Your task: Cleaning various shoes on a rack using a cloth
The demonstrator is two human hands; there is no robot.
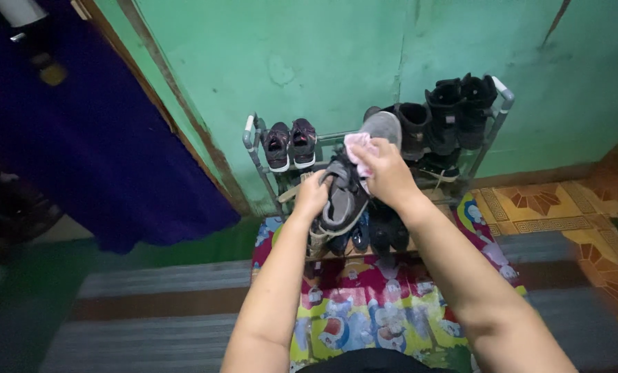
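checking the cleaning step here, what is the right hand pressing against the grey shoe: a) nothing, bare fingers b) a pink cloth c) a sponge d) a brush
b: the right hand clutches a crumpled pink cloth against the grey shoe, which the left hand grips from the side, in front of the shoe rack.

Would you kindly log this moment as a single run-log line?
left hand: holds grey shoe | right hand: presses pink cloth on it | behind: shoe rack
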